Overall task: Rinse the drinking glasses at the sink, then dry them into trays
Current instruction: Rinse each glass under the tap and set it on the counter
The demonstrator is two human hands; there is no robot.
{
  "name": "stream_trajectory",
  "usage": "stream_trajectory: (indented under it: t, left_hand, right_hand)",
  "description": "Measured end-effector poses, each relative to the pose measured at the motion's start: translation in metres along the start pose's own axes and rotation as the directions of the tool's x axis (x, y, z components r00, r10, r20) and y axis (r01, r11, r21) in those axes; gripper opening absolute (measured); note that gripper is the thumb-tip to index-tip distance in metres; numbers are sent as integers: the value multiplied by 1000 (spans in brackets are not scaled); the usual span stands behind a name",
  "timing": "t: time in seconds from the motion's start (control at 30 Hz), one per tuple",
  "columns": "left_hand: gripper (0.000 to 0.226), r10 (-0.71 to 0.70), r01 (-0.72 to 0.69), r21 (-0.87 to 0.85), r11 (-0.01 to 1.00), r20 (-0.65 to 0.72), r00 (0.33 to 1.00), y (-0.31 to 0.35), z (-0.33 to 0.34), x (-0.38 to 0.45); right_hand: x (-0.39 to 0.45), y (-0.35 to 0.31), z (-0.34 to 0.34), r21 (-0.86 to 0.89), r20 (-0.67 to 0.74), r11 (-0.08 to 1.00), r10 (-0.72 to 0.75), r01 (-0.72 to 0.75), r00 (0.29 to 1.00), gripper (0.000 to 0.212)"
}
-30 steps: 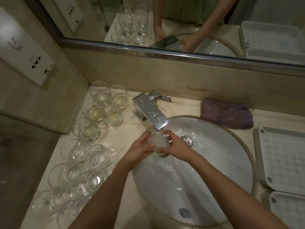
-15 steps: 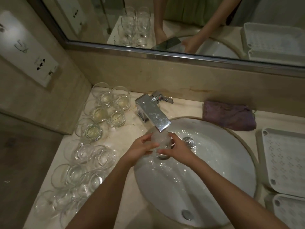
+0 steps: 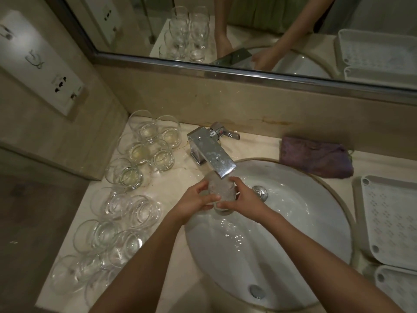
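A clear drinking glass (image 3: 220,188) stands upright under the chrome tap (image 3: 214,155), with water foaming inside it. My left hand (image 3: 194,201) grips its left side. My right hand (image 3: 244,198) grips its right side and base. Both are over the back left of the white sink (image 3: 293,233). Several more clear glasses (image 3: 126,199) crowd the counter to the left. A white perforated tray (image 3: 390,220) lies at the right, with a second tray (image 3: 397,288) nearer me.
A folded purple cloth (image 3: 314,158) lies behind the sink at the right. A mirror (image 3: 248,30) runs along the back wall. A socket plate (image 3: 40,64) sits on the left wall. The counter's left edge drops off beside the glasses.
Both hands stay on the glass under the tap, with only a slight shift of the fingers. The camera has tilted a little.
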State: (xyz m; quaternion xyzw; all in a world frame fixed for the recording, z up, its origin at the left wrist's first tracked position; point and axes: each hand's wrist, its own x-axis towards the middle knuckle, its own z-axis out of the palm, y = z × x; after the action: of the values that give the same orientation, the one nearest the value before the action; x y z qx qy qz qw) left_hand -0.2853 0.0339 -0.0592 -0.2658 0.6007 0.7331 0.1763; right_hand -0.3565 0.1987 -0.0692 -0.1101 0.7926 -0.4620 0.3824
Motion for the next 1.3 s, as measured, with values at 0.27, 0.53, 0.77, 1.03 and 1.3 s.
stream_trajectory:
  t: [0.27, 0.53, 0.77, 1.03, 1.3]
  left_hand:
    - [67, 118, -121, 158, 980, 30, 993, 8, 14, 4]
    - [72, 8, -6, 38, 999, -57, 998, 2, 2, 4]
    - [65, 66, -66, 36, 997, 7, 998, 4, 6, 3]
    - [57, 47, -45, 27, 999, -63, 997, -2, 7, 2]
    - [60, 32, -30, 123, 992, -10, 999, 0, -1, 6]
  right_hand:
    - [-15, 15, 21, 184, -199, 981, -23, 60, 980, 78]
    - [0, -2, 0, 50, -14, 999, -13, 13, 1000, 75]
    - [-10, 7, 21, 149, -176, 984, -73, 100, 982, 72]
    - [-2, 5, 0, 4, -40, 1000, -12, 12, 999, 80]
    - [-5, 2, 13, -39, -65, 997, -63, 60, 996, 84]
